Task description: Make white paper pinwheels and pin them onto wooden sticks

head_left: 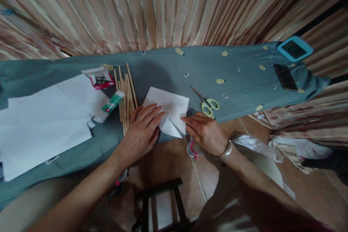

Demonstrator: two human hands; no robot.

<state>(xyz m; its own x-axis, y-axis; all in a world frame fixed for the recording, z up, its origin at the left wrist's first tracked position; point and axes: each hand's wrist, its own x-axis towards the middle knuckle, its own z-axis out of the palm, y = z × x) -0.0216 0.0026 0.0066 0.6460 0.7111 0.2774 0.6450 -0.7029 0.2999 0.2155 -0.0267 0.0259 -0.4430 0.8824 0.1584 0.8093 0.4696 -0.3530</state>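
The left hand (143, 127) hides part of the white paper (174, 103) and wooden sticks (131, 84); the left edge crops the desk (202, 67). Contents of the red box (105, 85) are too small to tell; the blue-framed display (294, 49) is blurred.

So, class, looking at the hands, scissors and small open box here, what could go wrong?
The slit in the white paper square might tear further if the left hand presses while the right hand pulls at its edge.

The green-handled scissors lie close to the right hand and the table's near edge, so a bump might knock them off.

The open red box could spill its small contents if nudged.
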